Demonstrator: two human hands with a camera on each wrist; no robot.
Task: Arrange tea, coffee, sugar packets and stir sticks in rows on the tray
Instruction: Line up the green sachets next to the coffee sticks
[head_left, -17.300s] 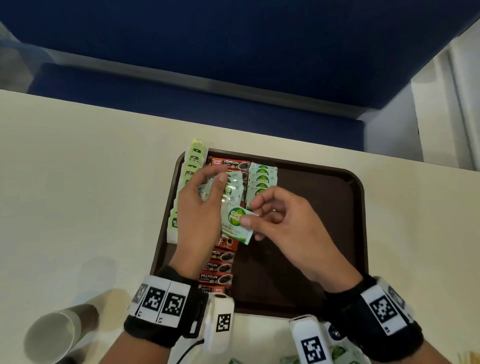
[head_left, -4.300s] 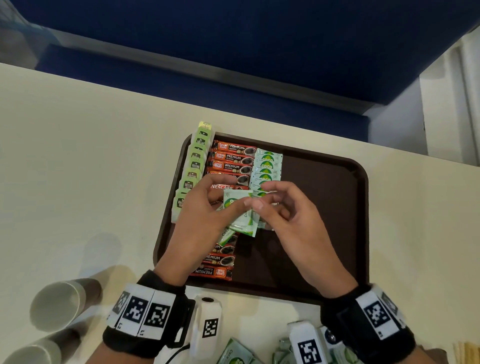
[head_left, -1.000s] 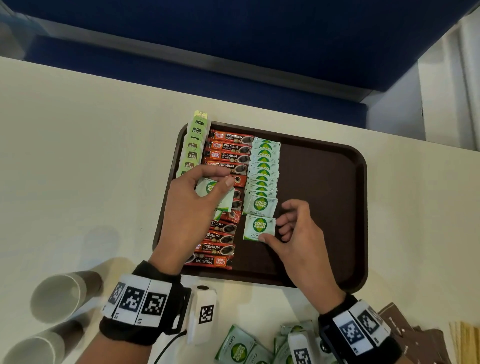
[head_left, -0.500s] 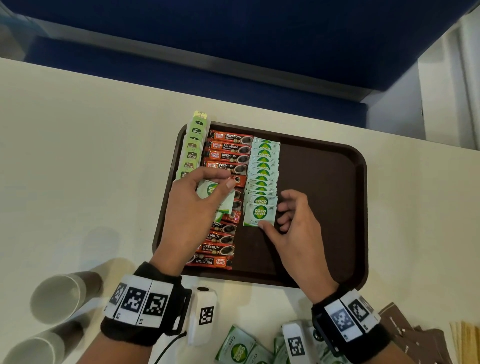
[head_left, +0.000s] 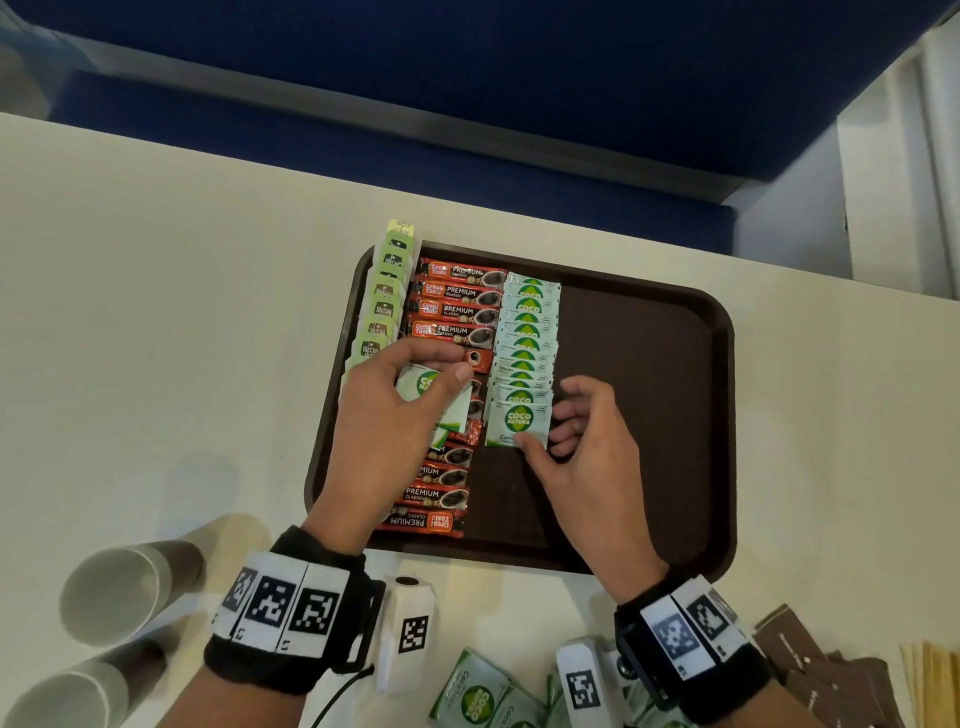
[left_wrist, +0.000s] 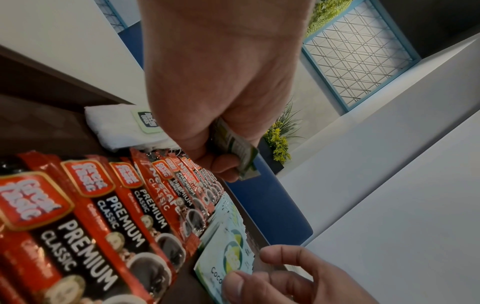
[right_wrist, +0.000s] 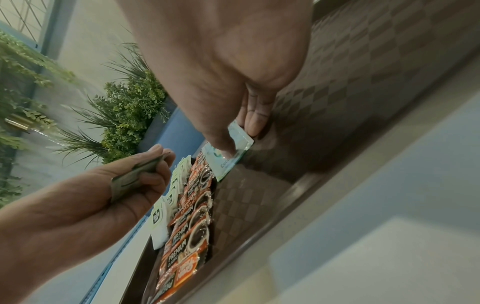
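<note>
A brown tray (head_left: 639, 395) holds three rows: pale green tea bags (head_left: 384, 306) along its left rim, red coffee sachets (head_left: 457, 312), and white-green sugar packets (head_left: 527, 338). My left hand (head_left: 447, 374) hovers over the coffee row and pinches a small stack of sugar packets (head_left: 423, 387) between thumb and fingers; the stack (left_wrist: 237, 150) also shows in the left wrist view. My right hand (head_left: 543, 428) pinches the nearest sugar packet (head_left: 517, 418) of the row, thumb on its lower edge and fingers at its right side. The right wrist view shows the same packet (right_wrist: 221, 162) lying on the tray.
Two paper cups (head_left: 114, 592) (head_left: 67, 696) lie on the table at the lower left. Loose sugar packets (head_left: 475, 696), brown packets (head_left: 810, 660) and wooden stir sticks (head_left: 930, 686) sit near the table's front edge. The tray's right half is bare.
My right hand has slid the nearest sugar packet up the tray until it overlaps the end of the sugar row. The left hand has stayed in place with its stack.
</note>
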